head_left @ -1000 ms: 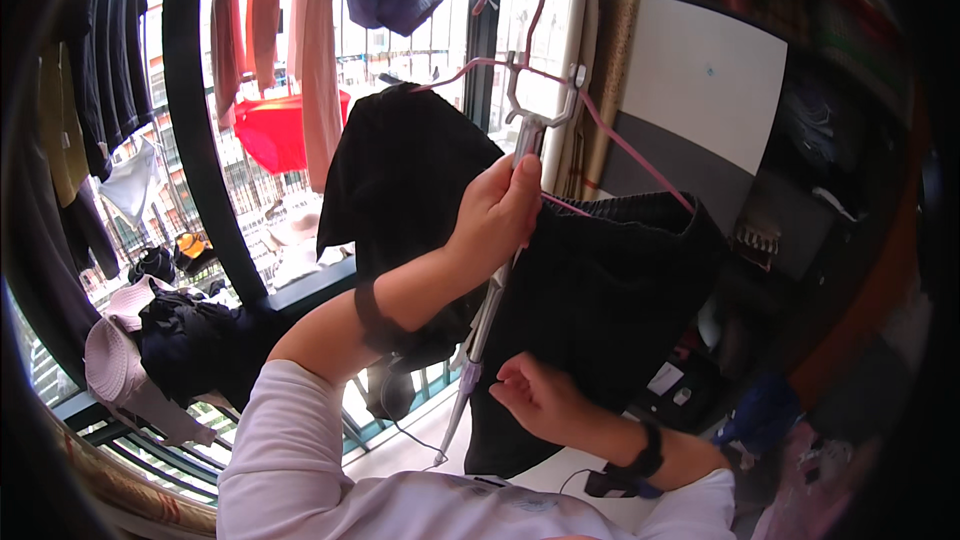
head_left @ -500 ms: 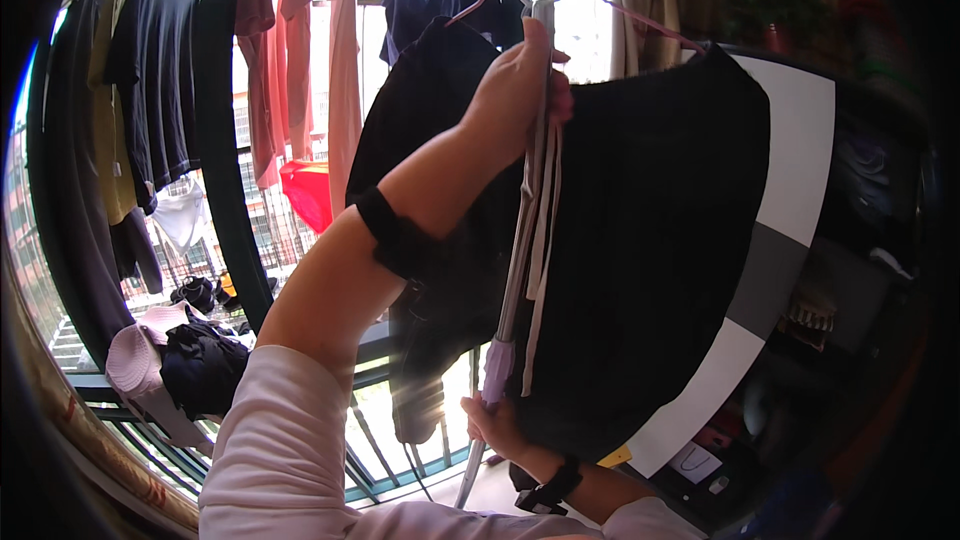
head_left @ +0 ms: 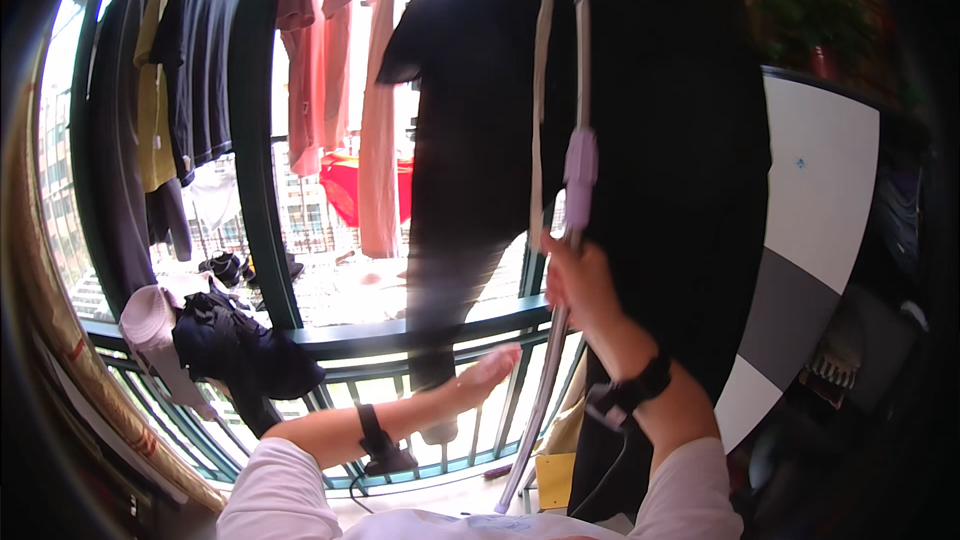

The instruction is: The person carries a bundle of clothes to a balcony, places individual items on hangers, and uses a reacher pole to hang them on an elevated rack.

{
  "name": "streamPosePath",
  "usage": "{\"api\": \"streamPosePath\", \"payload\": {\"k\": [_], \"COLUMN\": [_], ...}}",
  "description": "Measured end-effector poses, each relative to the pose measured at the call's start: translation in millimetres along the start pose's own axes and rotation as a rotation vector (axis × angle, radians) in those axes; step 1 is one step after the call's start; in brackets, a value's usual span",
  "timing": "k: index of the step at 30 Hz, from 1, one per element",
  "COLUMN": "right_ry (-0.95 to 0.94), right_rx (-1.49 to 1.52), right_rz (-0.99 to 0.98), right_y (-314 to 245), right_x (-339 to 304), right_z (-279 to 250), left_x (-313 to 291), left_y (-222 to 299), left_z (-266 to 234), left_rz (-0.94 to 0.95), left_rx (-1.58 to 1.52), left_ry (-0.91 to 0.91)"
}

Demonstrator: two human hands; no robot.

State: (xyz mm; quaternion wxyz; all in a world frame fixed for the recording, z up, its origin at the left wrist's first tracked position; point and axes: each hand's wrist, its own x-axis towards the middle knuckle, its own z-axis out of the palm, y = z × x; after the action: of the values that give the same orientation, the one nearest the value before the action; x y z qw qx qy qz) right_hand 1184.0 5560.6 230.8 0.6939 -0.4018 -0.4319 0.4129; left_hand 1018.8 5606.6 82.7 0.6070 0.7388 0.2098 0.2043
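My right hand (head_left: pixel 583 285) is wrapped round a metal clothes pole (head_left: pixel 543 395), just under its lilac collar (head_left: pixel 579 175). The pole stands nearly upright, and its top end lies beyond the upper edge. Large black clothing (head_left: pixel 660 190) hangs at the pole, with a long pale cord (head_left: pixel 541 90) dangling in front; its hanger is out of sight. My left hand (head_left: pixel 488 372) is to the left of the lower pole, apart from it and somewhat blurred. Its fingers are stretched toward the pole and nothing shows in them.
Dark, mustard and pink clothes (head_left: pixel 312 90) hang at the window on the left. A teal railing (head_left: pixel 350 340) runs below them, with a pink hat (head_left: pixel 150 315) and a dark bundle (head_left: pixel 235 345) on it. A white and grey panel (head_left: pixel 815 190) stands at right, a plant (head_left: pixel 815 15) behind it.
The pole and the black clothing have gone up, the hanger passing out of view. My left hand has let go of the upper pole and come down. My right hand has risen with the pole.
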Motion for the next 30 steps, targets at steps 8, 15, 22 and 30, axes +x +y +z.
{"api": "streamPosePath", "payload": {"k": [8,15,22,30], "right_ry": [-0.089,-0.171,-0.224,-0.134], "right_rx": [-0.041,-0.161,-0.096,-0.085], "right_rz": [-0.188,-0.318,-0.156,-0.285], "right_y": [-80,-84,31,1], "right_x": [87,134,143,211], "right_z": [8,35,67,112], "left_x": [-26,-1,32,49], "left_y": [-66,-27,13,69], "left_z": [60,34,-50,-108], "left_rz": [0.041,0.138,0.244,0.227], "left_rx": [-0.393,-0.181,-0.232,-0.250], "left_ry": [0.061,0.389,0.432,0.409]}}
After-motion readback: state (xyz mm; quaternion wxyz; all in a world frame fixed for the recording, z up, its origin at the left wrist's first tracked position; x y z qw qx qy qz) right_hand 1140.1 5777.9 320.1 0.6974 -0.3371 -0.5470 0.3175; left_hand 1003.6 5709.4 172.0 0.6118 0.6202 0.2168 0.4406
